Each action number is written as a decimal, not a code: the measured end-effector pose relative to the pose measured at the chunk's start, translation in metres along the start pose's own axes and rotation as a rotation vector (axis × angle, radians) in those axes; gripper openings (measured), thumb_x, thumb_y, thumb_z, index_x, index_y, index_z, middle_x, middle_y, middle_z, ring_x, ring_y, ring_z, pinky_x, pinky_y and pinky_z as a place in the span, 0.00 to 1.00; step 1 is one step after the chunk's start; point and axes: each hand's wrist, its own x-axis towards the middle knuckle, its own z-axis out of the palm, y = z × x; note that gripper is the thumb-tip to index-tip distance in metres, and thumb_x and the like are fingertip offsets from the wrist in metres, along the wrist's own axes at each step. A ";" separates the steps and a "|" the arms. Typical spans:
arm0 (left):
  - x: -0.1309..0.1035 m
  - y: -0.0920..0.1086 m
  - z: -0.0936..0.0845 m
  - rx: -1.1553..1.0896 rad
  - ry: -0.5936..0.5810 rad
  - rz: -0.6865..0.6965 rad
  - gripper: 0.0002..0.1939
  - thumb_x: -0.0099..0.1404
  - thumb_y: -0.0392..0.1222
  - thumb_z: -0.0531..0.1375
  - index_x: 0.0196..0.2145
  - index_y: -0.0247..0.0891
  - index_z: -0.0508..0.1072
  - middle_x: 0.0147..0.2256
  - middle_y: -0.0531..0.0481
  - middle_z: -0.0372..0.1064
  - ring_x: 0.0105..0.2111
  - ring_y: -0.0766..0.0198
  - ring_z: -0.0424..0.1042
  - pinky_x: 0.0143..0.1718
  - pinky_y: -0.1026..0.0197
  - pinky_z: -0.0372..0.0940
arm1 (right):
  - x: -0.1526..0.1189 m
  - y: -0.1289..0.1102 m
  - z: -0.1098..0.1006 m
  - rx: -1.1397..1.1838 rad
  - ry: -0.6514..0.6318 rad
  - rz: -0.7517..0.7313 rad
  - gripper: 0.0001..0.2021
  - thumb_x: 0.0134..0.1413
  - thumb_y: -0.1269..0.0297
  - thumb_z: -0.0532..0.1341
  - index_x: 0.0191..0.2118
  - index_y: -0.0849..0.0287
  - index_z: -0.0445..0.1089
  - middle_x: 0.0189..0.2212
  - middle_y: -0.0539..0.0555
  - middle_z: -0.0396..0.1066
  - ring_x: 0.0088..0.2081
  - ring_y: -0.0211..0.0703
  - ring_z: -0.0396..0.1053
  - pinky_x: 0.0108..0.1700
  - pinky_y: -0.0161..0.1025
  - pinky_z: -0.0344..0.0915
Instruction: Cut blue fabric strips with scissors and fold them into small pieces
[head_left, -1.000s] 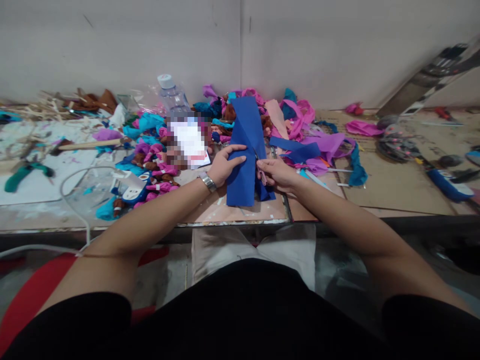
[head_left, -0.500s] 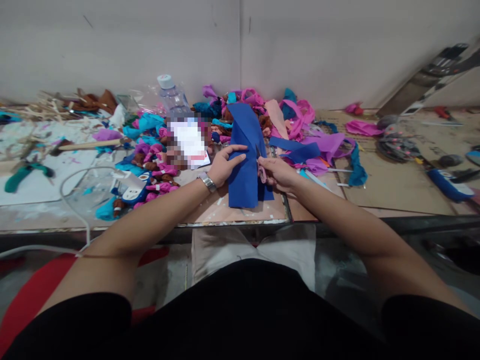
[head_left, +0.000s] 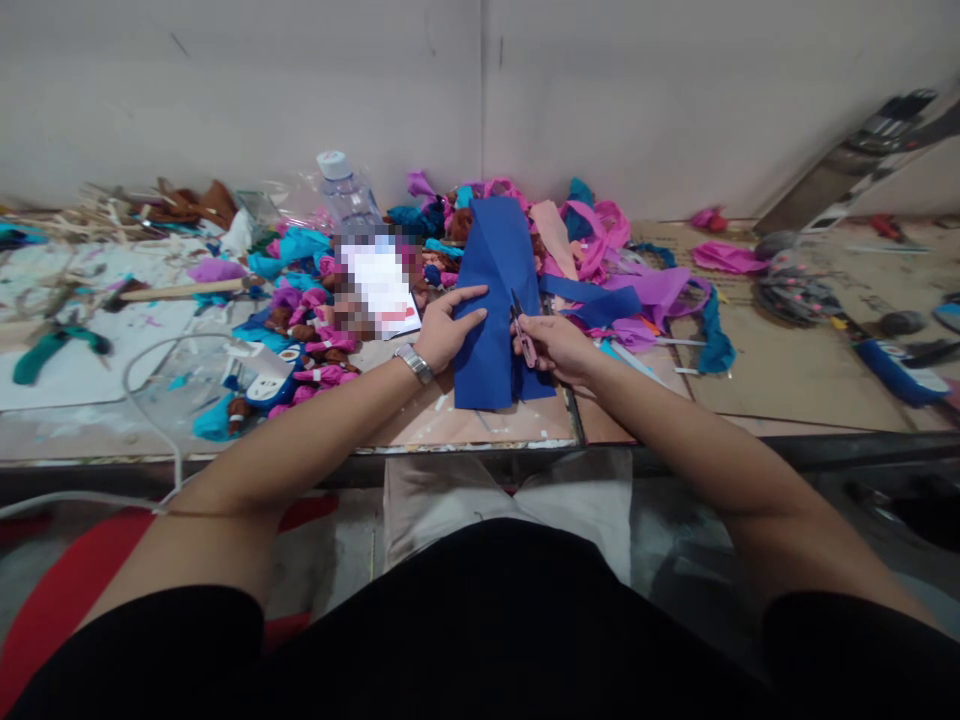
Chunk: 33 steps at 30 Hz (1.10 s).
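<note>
A long piece of blue fabric (head_left: 484,350) lies on the table in front of me, with a slit running up from its near end. On its left side rests my left hand (head_left: 448,325), thumb and forefinger stretched out on top of the cloth. My right hand (head_left: 559,345) is closed around small scissors (head_left: 528,346) with pink handles, at the fabric's right side. Their dark tips point away from me over the cloth, close to the upper end of the slit. Part of the handles is hidden by my fingers.
A lit phone (head_left: 379,285) and a water bottle (head_left: 349,195) stand left of the fabric. Crumpled coloured cloth pieces (head_left: 592,240) lie behind it. Farther left are a blue power strip (head_left: 274,380), a hammer (head_left: 187,288) and green-handled pliers (head_left: 45,352). Cardboard (head_left: 787,370) covers the right side.
The fabric has shifted slightly away from me, and its right flap has swung a little to the right. The scissors have turned and their blades look closer together.
</note>
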 end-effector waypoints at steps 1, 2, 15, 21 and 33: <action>0.000 0.000 0.000 -0.008 0.000 0.000 0.25 0.61 0.45 0.69 0.56 0.41 0.80 0.58 0.45 0.77 0.61 0.50 0.74 0.69 0.43 0.65 | 0.000 0.001 0.000 -0.011 -0.025 0.006 0.15 0.70 0.56 0.65 0.35 0.63 0.73 0.21 0.50 0.75 0.13 0.30 0.63 0.11 0.25 0.50; 0.001 0.000 0.000 -0.014 0.001 0.004 0.26 0.61 0.44 0.69 0.57 0.40 0.80 0.59 0.45 0.77 0.62 0.50 0.74 0.70 0.43 0.64 | 0.000 0.002 -0.001 -0.026 -0.051 0.017 0.16 0.72 0.56 0.63 0.34 0.63 0.72 0.20 0.51 0.75 0.12 0.30 0.63 0.11 0.25 0.50; 0.000 0.001 -0.003 0.051 0.021 0.041 0.28 0.60 0.40 0.68 0.59 0.41 0.78 0.62 0.44 0.75 0.64 0.50 0.72 0.72 0.42 0.62 | -0.002 -0.001 0.004 -0.009 -0.091 0.089 0.18 0.73 0.57 0.62 0.31 0.62 0.69 0.18 0.50 0.74 0.11 0.28 0.61 0.10 0.24 0.48; 0.000 -0.001 -0.003 0.048 0.012 0.037 0.29 0.60 0.41 0.69 0.60 0.41 0.78 0.62 0.44 0.74 0.65 0.49 0.71 0.73 0.41 0.61 | 0.002 0.006 0.001 0.041 -0.093 0.061 0.16 0.71 0.57 0.65 0.33 0.61 0.69 0.20 0.48 0.73 0.14 0.29 0.66 0.12 0.23 0.54; -0.001 -0.001 -0.003 0.064 0.001 0.052 0.28 0.61 0.40 0.68 0.60 0.41 0.78 0.63 0.43 0.73 0.65 0.49 0.71 0.73 0.42 0.60 | 0.002 0.005 0.003 0.033 -0.100 0.062 0.16 0.70 0.57 0.66 0.32 0.61 0.68 0.19 0.47 0.71 0.13 0.29 0.65 0.12 0.24 0.52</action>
